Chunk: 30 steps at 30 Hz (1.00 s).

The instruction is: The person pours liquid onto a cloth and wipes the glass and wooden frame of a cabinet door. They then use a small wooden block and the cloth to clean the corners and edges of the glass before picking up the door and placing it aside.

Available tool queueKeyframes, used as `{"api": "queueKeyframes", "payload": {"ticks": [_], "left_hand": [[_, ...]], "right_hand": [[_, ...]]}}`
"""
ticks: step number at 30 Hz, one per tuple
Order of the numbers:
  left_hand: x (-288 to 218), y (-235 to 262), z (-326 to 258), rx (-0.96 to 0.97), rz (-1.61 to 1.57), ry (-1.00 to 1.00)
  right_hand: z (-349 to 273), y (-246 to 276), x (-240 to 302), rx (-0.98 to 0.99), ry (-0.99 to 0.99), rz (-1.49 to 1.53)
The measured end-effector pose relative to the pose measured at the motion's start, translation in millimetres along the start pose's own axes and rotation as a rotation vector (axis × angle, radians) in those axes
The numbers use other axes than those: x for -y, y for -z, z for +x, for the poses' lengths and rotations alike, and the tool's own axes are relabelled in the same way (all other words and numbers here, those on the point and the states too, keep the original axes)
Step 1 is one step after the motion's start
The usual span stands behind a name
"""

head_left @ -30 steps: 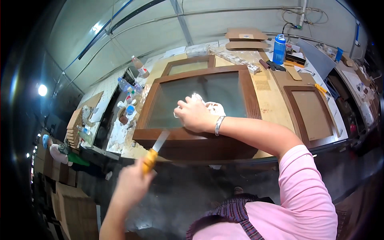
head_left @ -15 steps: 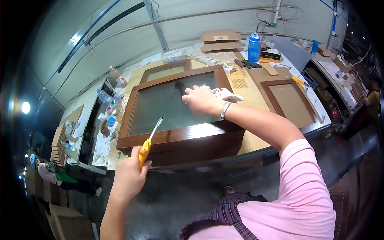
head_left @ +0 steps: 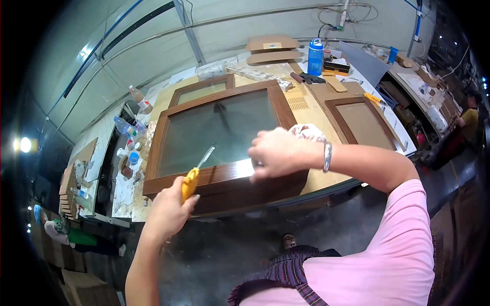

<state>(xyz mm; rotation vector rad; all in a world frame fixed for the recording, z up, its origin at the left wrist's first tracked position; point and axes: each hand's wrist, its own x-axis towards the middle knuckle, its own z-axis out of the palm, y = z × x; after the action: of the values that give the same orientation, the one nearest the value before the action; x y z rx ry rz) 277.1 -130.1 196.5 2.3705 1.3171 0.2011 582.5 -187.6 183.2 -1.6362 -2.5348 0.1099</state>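
Observation:
My left hand (head_left: 167,208) is closed round the handle of a yellow utility knife (head_left: 190,183), whose blade points up and away over the near rail of a wood-framed glass panel (head_left: 283,109). The brown panel lies on the bench with its greenish glass (head_left: 224,125) facing up. My right hand (head_left: 286,152), slightly blurred, is over the near right corner of the frame. A crumpled white cloth (head_left: 309,131) shows behind its knuckles, gripped in that hand. Some of its fingers are hidden.
A smaller glazed frame (head_left: 182,90) lies behind the panel, another brown frame (head_left: 332,113) to the right. Bottles and jars (head_left: 133,157) crowd the left. At the back stand a blue bottle (head_left: 315,61) and cardboard (head_left: 273,56). A second yellow knife (head_left: 373,98) lies at right.
My right hand, with the cloth, has moved from over the glass toward me and right, to the frame's near edge. My left hand with the knife has shifted only slightly.

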Motion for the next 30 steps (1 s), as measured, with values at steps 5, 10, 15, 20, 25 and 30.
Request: {"api": "queueKeyframes", "payload": {"ticks": [5,10,15,20,25,30], "left_hand": [[-13.1,15.9,28.2,0.042,-0.189,0.138],[-6.7,26.5,3.7,0.022,-0.418,0.043],[2.7,24.0,-116.3,0.028,-0.477,0.106],[1.7,-48.0,-130.4,0.055,-0.159,-0.058],[-10.1,-56.6,-92.4,-0.099,-0.136,-0.150],[1.5,-32.4,-65.8,-0.138,0.142,-0.053]], "right_hand": [[7.2,-25.3,6.1,-0.120,0.113,-0.099],[19.6,-22.3,1.3,0.016,0.038,-0.053],[21.2,-12.6,-0.4,0.104,0.022,-0.034],[29.9,16.1,9.9,0.046,0.090,-0.061],[42.8,63.2,-3.7,0.080,0.103,-0.032],[54.1,95.3,-11.8,0.100,0.085,-0.021]]}}
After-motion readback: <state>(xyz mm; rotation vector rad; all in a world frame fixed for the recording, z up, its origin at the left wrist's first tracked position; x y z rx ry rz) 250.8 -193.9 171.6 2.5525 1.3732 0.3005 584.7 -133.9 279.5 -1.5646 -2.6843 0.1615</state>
